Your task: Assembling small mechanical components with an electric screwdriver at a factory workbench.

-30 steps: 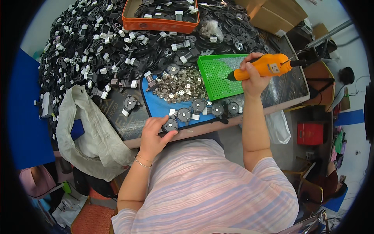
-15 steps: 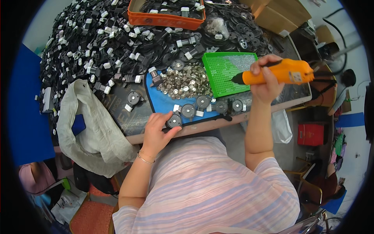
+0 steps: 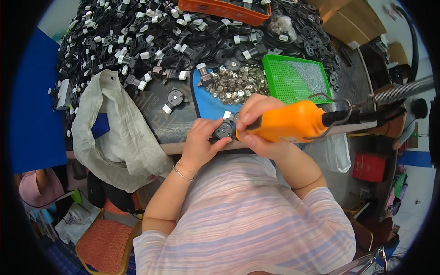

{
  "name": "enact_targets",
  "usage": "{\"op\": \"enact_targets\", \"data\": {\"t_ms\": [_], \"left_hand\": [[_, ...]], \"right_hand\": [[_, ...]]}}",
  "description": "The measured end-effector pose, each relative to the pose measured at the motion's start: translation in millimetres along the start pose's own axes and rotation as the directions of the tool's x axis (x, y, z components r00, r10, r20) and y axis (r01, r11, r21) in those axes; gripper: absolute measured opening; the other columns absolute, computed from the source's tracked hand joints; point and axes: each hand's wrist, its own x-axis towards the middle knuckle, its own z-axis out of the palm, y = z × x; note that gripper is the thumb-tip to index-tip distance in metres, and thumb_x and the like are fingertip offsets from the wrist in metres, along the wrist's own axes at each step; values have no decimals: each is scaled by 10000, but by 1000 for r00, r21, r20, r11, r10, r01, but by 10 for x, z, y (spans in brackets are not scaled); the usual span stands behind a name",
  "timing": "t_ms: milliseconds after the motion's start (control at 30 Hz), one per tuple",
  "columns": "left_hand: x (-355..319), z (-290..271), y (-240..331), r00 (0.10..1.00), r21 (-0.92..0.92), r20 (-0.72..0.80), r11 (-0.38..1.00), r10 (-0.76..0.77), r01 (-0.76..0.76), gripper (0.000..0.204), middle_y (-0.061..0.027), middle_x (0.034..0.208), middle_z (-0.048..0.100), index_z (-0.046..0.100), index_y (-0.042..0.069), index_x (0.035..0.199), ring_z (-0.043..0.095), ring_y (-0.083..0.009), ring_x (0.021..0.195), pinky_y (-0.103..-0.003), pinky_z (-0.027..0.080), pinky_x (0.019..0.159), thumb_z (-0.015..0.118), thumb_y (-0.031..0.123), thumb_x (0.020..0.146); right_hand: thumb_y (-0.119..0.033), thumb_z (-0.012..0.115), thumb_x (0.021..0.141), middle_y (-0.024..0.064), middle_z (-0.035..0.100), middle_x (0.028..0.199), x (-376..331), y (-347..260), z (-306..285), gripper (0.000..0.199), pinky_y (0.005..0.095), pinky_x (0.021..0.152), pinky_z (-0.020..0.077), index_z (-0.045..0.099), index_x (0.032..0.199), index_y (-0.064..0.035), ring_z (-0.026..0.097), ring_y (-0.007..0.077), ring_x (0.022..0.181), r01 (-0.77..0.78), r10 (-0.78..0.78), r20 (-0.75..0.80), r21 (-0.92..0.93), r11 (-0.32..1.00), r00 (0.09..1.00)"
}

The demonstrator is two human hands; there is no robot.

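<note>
My left hand (image 3: 200,141) pinches a round black wheel-like part (image 3: 224,130) between thumb and fingers at the table's near edge. My right hand (image 3: 260,120) is wrapped round an orange electric screwdriver (image 3: 295,121), held sideways with its front end close beside that part. Fingers hide the tool's tip, so I cannot tell whether it touches. Behind the hands, a blue mat (image 3: 207,103) carries a heap of small shiny metal caps (image 3: 236,85). A green perforated tray (image 3: 277,87) with small silver screws (image 3: 311,75) lies to the right; the tool covers other round parts.
A large heap of black and white plastic parts (image 3: 151,41) fills the table's far side, with an orange bin (image 3: 224,11) on it. One loose wheel part (image 3: 175,97) lies left of the mat. A grey cloth bag (image 3: 133,133) hangs over the left edge. A coiled cable (image 3: 403,90) runs from the screwdriver.
My right hand has brought the screwdriver from above the green tray, left and nearer, to the part in my left hand. My left hand keeps its pinch. The whole view has shifted.
</note>
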Motion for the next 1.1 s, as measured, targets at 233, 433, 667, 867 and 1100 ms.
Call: {"op": "enact_targets", "data": {"t_ms": [233,433,667,867,1100], "left_hand": [[1,-7,-1,1000,-2,11,1000,8,-8,499,-121,894,626,623,12,1099,561,-293,847,-374,473,749,800,206,674],[-8,-28,-2,999,-2,35,1000,-5,5,482,-125,900,625,623,6,1092,561,-296,850,-375,473,756,789,203,686],[16,-13,38,1000,18,11,1000,5,-5,476,-128,900,621,623,0,1080,557,-301,850,-377,470,755,790,215,689],[0,25,40,1000,3,-22,1000,-5,5,473,-126,893,620,630,-6,1065,556,-299,847,-371,471,751,798,218,683],[-13,13,31,999,11,-41,1000,6,-6,486,-139,934,639,634,-11,1057,576,-305,877,-374,480,769,815,210,664]], "right_hand": [[7,668,670,52,593,808,-6,19,68,308,292,619,448,574,953,-71,556,184,719,-21,21,-4,10,1000,1000],[78,653,664,70,584,834,28,60,72,319,291,639,482,571,933,-74,569,175,724,51,-52,85,9,999,995],[-85,741,709,61,592,872,115,-18,-87,220,301,619,481,587,865,-77,566,190,722,67,-71,84,43,997,994],[-26,633,766,108,531,883,78,-219,-810,299,324,636,461,519,1042,-35,552,184,706,216,-180,-357,63,974,917],[91,631,721,117,594,855,-137,121,-1343,320,284,636,514,536,1017,16,602,172,677,148,-153,-690,-68,987,708]]}}
